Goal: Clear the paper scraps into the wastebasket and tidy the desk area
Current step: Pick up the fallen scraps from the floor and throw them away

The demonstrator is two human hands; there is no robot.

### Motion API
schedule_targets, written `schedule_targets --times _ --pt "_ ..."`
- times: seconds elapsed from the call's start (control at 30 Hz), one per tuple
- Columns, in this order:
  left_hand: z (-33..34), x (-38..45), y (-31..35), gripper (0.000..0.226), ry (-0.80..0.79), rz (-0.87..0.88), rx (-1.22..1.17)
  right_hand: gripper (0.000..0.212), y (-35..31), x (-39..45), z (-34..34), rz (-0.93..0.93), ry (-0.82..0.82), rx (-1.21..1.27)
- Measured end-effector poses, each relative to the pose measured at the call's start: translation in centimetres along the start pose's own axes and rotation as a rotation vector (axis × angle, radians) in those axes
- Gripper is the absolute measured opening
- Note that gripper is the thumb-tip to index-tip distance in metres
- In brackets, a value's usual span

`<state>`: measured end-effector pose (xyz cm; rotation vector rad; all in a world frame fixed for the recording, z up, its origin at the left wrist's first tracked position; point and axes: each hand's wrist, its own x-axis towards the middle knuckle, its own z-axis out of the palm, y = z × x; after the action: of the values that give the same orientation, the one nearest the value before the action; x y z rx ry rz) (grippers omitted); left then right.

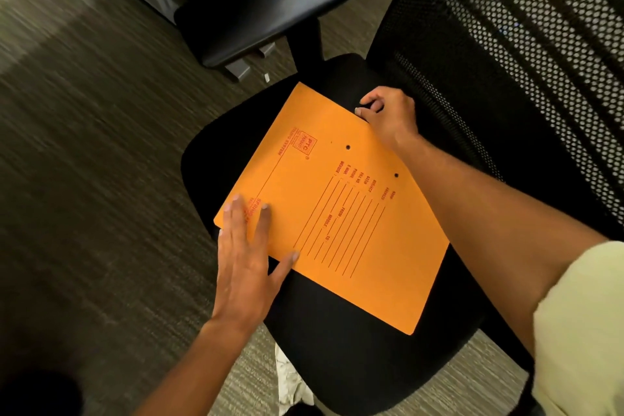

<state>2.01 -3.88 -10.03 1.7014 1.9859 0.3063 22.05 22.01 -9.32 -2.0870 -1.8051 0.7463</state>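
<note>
Orange card folder (332, 209) lies flat on the black seat (341, 341) of an office chair, beside the mesh backrest (526, 54). No wastebasket is in view, and something white and crumpled, likely paper scraps (292, 378), shows on the carpet (84, 145) under the seat's front edge, so the clearing looks largely undone; the folder seems the tidying step in hand. The left hand (246, 257) rests flat on the folder's near corner, fingers straight and spread. The right hand (388, 111) reaches across, fingers curled, pinching the far edge.
</note>
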Motion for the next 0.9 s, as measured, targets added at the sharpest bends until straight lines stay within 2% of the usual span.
schedule_targets --times 0.23,0.4,0.57,0.73,0.9 --pt "0.1 0.1 -0.2 0.084 -0.001 -0.001 0.005 0.003 -0.1 -0.1 0.4 -0.046 0.017 -0.101" --pt "0.1 0.0 -0.3 0.083 0.004 -0.001 0.017 0.005 -0.3 0.1 0.1 -0.064 -0.018 -0.153" --pt "0.2 0.0 -0.2 0.084 -0.004 -0.001 0.027 0.005 -0.3 0.2 0.6 -0.005 -0.036 -0.144" --pt "0.1 0.0 -0.3 0.085 -0.014 -0.012 0.024 0.017 -0.3 0.2 0.7 -0.016 -0.050 -0.232" --pt "-0.3 0.2 0.0 0.085 -0.024 -0.026 0.023 0.019 -0.8 -1.3 -0.5 0.007 0.083 -0.030"
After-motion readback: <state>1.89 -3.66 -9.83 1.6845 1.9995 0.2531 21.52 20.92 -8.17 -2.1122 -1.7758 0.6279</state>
